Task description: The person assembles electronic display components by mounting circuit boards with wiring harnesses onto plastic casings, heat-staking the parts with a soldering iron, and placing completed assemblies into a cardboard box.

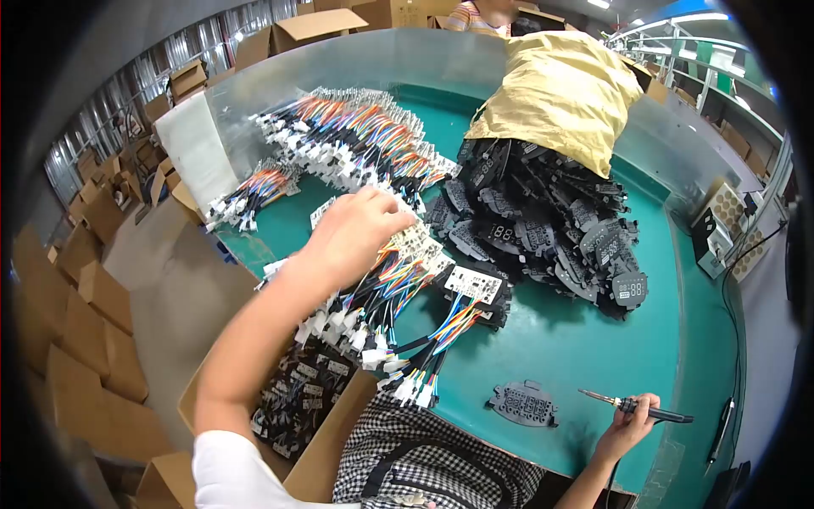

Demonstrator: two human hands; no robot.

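My left hand (360, 225) rests on a row of white circuit boards (415, 243) with coloured wires and white connectors; its fingertips are bent over the boards, and what they pinch is hidden. In my right hand (630, 424) is a soldering iron (653, 411), its tip pointing left. A black plastic panel (523, 403) lies flat on the green table left of the iron's tip. Between the hands, a white board (473, 284) with wires sits on a stack of black panels (496, 312).
A yellow sack (560, 93) spills a heap of black panels (543, 229) at the back. More wired boards (356, 127) lie at the back left. A carton (339, 424) of parts stands by the near edge. A person (479, 17) is beyond the metal wall.
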